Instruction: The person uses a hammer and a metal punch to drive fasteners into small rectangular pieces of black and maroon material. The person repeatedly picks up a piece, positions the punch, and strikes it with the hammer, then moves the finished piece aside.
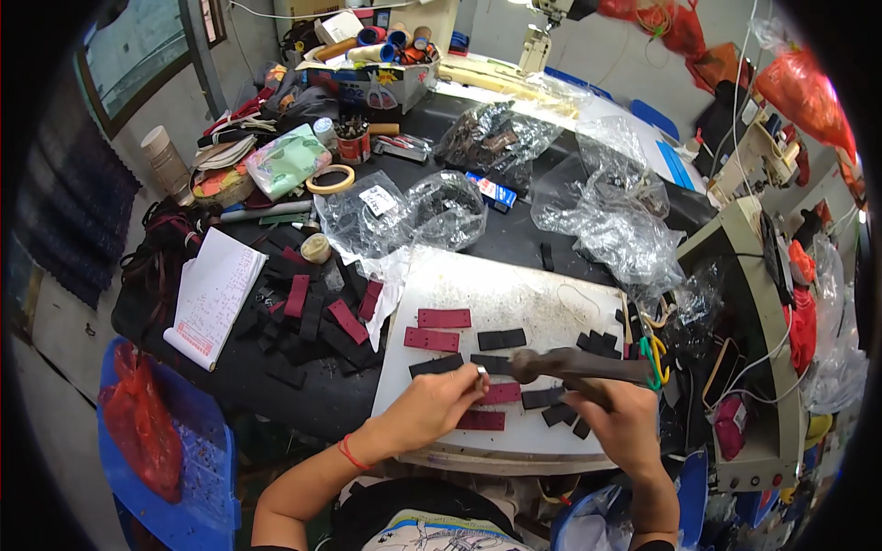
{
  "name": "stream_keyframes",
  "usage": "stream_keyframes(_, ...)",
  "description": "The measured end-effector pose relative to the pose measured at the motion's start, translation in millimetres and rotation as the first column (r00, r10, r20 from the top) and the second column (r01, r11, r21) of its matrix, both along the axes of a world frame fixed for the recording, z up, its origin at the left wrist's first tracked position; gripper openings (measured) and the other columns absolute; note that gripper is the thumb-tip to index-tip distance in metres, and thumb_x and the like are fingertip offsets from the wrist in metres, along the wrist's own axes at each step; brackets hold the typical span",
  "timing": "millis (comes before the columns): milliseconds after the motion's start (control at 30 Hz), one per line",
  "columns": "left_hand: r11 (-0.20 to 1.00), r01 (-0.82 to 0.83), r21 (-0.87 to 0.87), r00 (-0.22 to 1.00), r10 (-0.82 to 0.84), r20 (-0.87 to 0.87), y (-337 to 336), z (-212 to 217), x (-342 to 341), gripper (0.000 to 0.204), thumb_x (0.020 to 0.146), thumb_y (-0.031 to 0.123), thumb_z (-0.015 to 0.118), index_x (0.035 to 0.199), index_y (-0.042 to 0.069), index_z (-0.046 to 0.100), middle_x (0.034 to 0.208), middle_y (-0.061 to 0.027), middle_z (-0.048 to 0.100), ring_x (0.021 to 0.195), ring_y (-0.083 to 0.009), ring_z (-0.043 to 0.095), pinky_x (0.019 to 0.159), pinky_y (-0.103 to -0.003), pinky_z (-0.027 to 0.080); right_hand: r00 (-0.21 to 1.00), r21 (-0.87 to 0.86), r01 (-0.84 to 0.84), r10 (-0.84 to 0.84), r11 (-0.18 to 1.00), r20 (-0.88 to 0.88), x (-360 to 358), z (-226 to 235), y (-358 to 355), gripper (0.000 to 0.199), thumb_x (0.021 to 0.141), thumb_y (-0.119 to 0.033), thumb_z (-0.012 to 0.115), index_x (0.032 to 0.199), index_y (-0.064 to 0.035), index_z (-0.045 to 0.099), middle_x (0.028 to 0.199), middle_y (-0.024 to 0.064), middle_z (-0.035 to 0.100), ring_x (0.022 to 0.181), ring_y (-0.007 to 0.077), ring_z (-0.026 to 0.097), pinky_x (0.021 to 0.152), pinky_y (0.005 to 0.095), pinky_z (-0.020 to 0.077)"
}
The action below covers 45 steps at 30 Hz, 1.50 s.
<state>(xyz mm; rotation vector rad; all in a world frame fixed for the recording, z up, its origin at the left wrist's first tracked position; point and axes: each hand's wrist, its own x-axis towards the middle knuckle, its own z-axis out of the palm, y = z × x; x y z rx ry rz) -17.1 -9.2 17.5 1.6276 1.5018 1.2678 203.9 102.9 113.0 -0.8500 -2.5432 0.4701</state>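
My right hand (620, 418) is wrapped around the handle of a hammer (606, 366), whose dark head is level above the white board (514, 275). My left hand (439, 402) pinches a small shiny metal piece (480, 370), its lower part hidden by the fingers. The hammer's round face is just right of that piece, apart from it. Under and around both hands lie flat maroon strips (444, 318) and black strips (502, 339), some with small holes. More black strips (604, 343) are grouped beyond my right hand.
Loose black and maroon strips (347, 320) lie left of the board, beside an open notebook (220, 289). Clear plastic bags (606, 220), a tape roll (331, 179) and a small blue box (491, 191) are farther back. Green-handled scissors (654, 360) are at the board's right edge.
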Motion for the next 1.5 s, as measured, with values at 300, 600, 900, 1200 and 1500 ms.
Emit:
stream_keyframes(300, 0.998, -0.048, 0.029, 0.950, 0.055, -0.308, -1, 8, 11, 0.019, 0.088, 0.006, 0.059, 0.105, 0.000, 0.052, 0.082, -0.0157, 0.063, 0.072, -0.0344, 0.064, 0.061, -0.039, 0.053, 0.991, 0.149, -0.126, 0.117, 0.981, 0.064, -10, 6, 11, 0.026, 0.079, -0.027, 0.076, 0.079, -0.0070, 0.059, 0.064, 0.0068, 0.058, 0.051, 0.0267, 0.058, 0.044, 0.0358, 0.0426)
stream_keyframes(600, 0.985, -0.069, -0.159, 0.870, 0.137, 0.474, 60, 2, 18, 0.019, 0.095, 0.005, 0.055, 0.112, -0.002, 0.051, 0.098, -0.0111, 0.066, 0.092, -0.0158, 0.066, 0.081, -0.027, 0.056, 0.994, -0.036, 0.111, -0.111, 0.993, -0.004, 29, -3, 8, 0.021, 0.075, -0.012, 0.078, 0.093, -0.0037, 0.070, 0.068, 0.0107, 0.065, 0.054, 0.0213, 0.061, 0.052, 0.0293, 0.0451)
stream_keyframes(900, 0.967, -0.036, -0.251, 0.872, 0.153, 0.465, 69, -17, 19, 0.019, 0.096, 0.005, 0.052, 0.114, -0.002, 0.049, 0.101, -0.0120, 0.065, 0.096, -0.0171, 0.066, 0.085, -0.027, 0.055, 0.984, -0.162, 0.175, -0.168, 0.971, 0.058, 44, -18, 18, 0.023, 0.073, -0.011, 0.079, 0.093, -0.0031, 0.070, 0.071, 0.0118, 0.067, 0.057, 0.0187, 0.063, 0.055, 0.0282, 0.0463)
stream_keyframes(1200, 0.999, -0.050, 0.012, 0.992, 0.051, -0.118, 62, -7, 27, 0.015, 0.090, 0.000, 0.057, 0.104, -0.001, 0.055, 0.090, -0.0179, 0.064, 0.080, -0.0290, 0.069, 0.070, -0.034, 0.055, 0.773, -0.363, 0.107, -0.307, 0.926, -0.555, 31, -1, 14, 0.019, 0.077, -0.013, 0.078, 0.092, -0.0039, 0.069, 0.077, 0.0048, 0.069, 0.056, 0.0191, 0.062, 0.051, 0.0284, 0.0457)
stream_keyframes(1500, 0.973, -0.096, -0.212, 0.928, 0.164, 0.333, 71, -10, 20, 0.017, 0.094, 0.009, 0.058, 0.104, -0.004, 0.052, 0.089, -0.0117, 0.067, 0.083, -0.0153, 0.068, 0.069, -0.026, 0.056, 1.000, 0.042, 0.029, -0.029, 0.999, 0.003, 16, -12, 33, 0.022, 0.079, -0.025, 0.076, 0.085, -0.0070, 0.064, 0.063, 0.0072, 0.058, 0.050, 0.0246, 0.058, 0.046, 0.0365, 0.0430)
